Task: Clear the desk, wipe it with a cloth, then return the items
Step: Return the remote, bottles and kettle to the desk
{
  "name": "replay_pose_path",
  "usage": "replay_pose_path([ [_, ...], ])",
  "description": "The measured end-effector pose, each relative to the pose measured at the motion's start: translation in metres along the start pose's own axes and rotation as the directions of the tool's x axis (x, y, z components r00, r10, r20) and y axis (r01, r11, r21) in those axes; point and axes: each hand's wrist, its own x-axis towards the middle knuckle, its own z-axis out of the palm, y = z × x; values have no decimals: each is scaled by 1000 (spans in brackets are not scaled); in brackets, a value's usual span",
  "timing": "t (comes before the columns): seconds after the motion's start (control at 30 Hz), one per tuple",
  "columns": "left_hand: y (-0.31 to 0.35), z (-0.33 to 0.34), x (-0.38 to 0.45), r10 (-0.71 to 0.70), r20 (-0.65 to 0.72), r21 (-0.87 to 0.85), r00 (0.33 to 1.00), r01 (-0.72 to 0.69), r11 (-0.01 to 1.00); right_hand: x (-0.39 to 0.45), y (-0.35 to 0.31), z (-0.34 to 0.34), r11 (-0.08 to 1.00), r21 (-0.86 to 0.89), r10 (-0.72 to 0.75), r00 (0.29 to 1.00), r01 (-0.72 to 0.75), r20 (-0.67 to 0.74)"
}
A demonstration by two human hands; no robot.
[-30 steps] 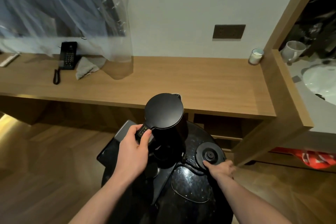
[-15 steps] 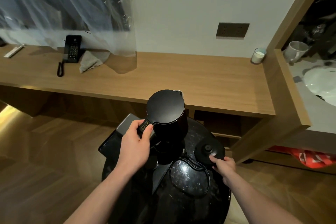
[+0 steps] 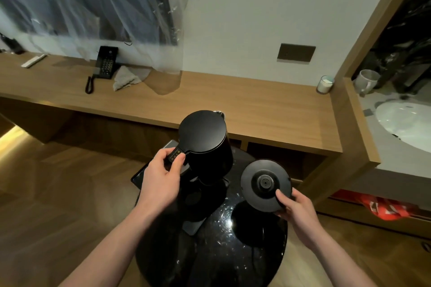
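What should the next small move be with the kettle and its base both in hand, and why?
Probably set the base down on the bare desk first: the right hand holds it lifted off the black table, and the kettle in the left hand needs it.

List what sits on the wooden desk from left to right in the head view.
Remote control → black telephone → crumpled cloth → small glass candle.

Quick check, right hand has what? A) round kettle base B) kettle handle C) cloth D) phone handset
A: the right hand pinches the edge of the round kettle base, lifted off the black table, while the left hand has its grip on the kettle handle.
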Motion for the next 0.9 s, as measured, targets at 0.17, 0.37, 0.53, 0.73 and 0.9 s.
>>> replay_pose_path([
  [0.17,-10,-37,-24,23,-26,-22,999,-24,999,-42,-26,24,996,-52,-68,994,72,81],
  [0.37,-40,-94,-52,-10,-69,-111,998,2,994,-84,-18,81,998,-48,-34,987,42,159],
  [0.53,-67,-154,-78,-5,-158,-127,987,-15,992,-111,-7,142,995,-86,-33,972,55,233],
  [0.73,-112,-252,-105,-3,-261,-41,965,-8,999,-135,6,231,985,-147,-37,947,88,318],
  [0.9,-155,-323,-131,-50,-336,-27,941,44,999,-149,15,305,976,-180,-42,920,121,389],
])
